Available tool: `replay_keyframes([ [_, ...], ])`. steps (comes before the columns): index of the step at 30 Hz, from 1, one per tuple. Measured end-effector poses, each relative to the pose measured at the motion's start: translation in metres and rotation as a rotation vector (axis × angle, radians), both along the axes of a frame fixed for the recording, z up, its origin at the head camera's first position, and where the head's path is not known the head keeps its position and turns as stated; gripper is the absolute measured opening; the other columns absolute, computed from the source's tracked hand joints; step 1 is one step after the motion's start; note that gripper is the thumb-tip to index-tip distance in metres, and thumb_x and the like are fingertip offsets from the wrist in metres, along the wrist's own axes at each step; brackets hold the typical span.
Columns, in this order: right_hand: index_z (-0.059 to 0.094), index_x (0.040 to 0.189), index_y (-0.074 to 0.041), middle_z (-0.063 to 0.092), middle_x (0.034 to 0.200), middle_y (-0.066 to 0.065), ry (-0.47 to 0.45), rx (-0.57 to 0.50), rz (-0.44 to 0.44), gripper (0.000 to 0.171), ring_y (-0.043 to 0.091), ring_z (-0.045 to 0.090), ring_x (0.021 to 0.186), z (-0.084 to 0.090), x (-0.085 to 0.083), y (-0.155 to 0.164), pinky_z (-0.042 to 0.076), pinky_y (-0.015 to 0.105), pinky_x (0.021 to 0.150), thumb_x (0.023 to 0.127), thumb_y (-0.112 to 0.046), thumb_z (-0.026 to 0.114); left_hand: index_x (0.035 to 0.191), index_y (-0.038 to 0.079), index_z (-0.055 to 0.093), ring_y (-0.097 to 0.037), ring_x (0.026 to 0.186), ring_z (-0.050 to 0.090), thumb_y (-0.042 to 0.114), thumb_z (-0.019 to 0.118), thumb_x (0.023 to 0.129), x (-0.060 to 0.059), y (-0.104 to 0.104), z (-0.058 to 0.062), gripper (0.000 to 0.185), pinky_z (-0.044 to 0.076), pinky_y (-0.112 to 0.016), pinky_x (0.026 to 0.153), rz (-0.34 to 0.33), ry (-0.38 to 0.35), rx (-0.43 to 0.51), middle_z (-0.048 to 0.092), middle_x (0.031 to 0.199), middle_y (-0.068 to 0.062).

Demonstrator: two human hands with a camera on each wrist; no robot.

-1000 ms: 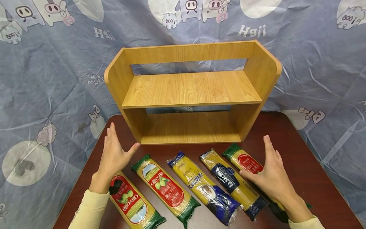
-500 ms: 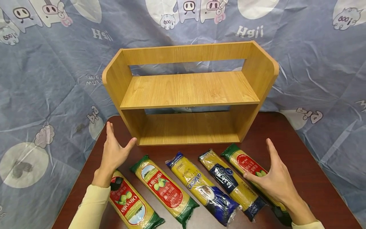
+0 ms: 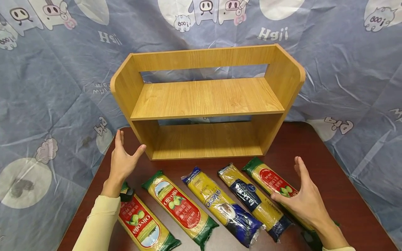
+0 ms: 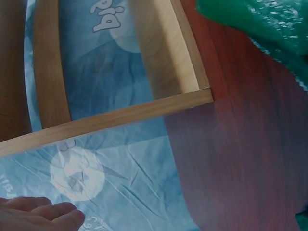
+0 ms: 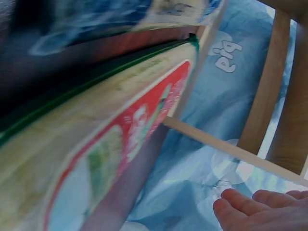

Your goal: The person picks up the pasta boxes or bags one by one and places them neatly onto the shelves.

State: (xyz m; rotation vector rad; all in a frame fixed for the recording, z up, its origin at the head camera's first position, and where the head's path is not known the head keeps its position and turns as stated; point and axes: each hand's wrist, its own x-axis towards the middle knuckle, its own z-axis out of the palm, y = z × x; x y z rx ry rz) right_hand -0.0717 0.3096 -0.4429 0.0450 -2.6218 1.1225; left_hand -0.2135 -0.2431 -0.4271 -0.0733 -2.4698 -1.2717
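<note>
Several long bags of spaghetti lie slanted in a row on the dark table. My left hand (image 3: 121, 166) hovers over the far end of the leftmost red-and-green Olivoilà bag (image 3: 138, 216), thumb spread from straight fingers, holding nothing. Beside it lie a second Olivoilà bag (image 3: 182, 205), a blue-and-yellow ankara bag (image 3: 220, 204) and a dark-labelled bag (image 3: 251, 197). The right hand (image 3: 306, 200) is held above the rightmost green-ended bag (image 3: 270, 176), partly covering it, fingers apart and nothing in them. In the right wrist view that bag's red label (image 5: 139, 125) shows close up.
A two-level wooden shelf (image 3: 207, 99) stands at the back of the table (image 3: 317, 157), nothing on either board. A blue patterned cloth (image 3: 62, 104) hangs behind and at both sides. The bags lie between the hands, in front of the shelf.
The left hand has drifted slightly left, and the right hand a little to the right and down. The view has shifted slightly. The bags lie as before.
</note>
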Motion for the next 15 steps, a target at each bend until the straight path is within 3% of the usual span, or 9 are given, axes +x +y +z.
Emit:
replay_keyframes([
  [8, -0.004, 0.163, -0.036, 0.015, 0.168, 0.009, -0.032, -0.005, -0.040, 0.140, 0.050, 0.030, 0.143, -0.011, 0.004, 0.006, 0.028, 0.076, 0.097, 0.066, -0.027, 0.097, 0.163, 0.015, -0.006, -0.026, 0.152, 0.014, 0.047, 0.073, 0.091, -0.012, 0.002, 0.007, 0.112, 0.019, -0.057, 0.118, -0.045, -0.018, -0.014, 0.008, 0.168, -0.005],
  [15, -0.009, 0.162, -0.032, 0.011, 0.169, 0.009, -0.090, 0.006, -0.056, 0.138, 0.051, 0.026, 0.144, -0.019, 0.007, 0.013, 0.029, 0.076, 0.095, 0.070, -0.032, 0.094, 0.163, 0.013, -0.001, -0.029, 0.152, 0.019, 0.046, 0.072, 0.092, -0.019, 0.002, 0.012, 0.107, 0.021, -0.057, 0.118, -0.073, -0.006, -0.014, 0.015, 0.167, -0.011],
])
